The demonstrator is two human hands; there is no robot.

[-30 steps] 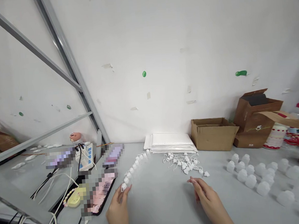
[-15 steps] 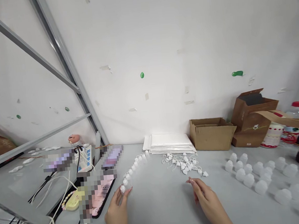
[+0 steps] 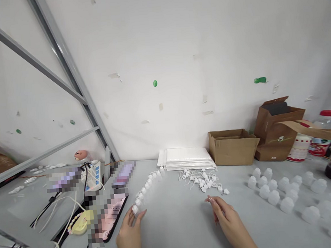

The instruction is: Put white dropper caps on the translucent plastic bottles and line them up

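My left hand [image 3: 130, 233] rests on the grey table [image 3: 178, 218], its fingertips pinched on a small white-capped bottle [image 3: 135, 210]. That bottle is the near end of a row of small bottles [image 3: 150, 182] running away toward the wall. My right hand [image 3: 229, 222] lies on the table with fingers loosely stretched and nothing in it. Just beyond its fingertips is a pile of small white caps with loops [image 3: 202, 179].
A stack of white bags [image 3: 187, 158] and two open cardboard boxes [image 3: 232, 147] stand by the wall. Several translucent bottles [image 3: 285, 194] stand at the right. Phones, a power strip [image 3: 93, 175] and cables lie at the left, under a grey metal frame [image 3: 73, 85].
The view has shifted slightly. My left hand has set the small bottle upright at the near end of the row. My right hand has barely moved.
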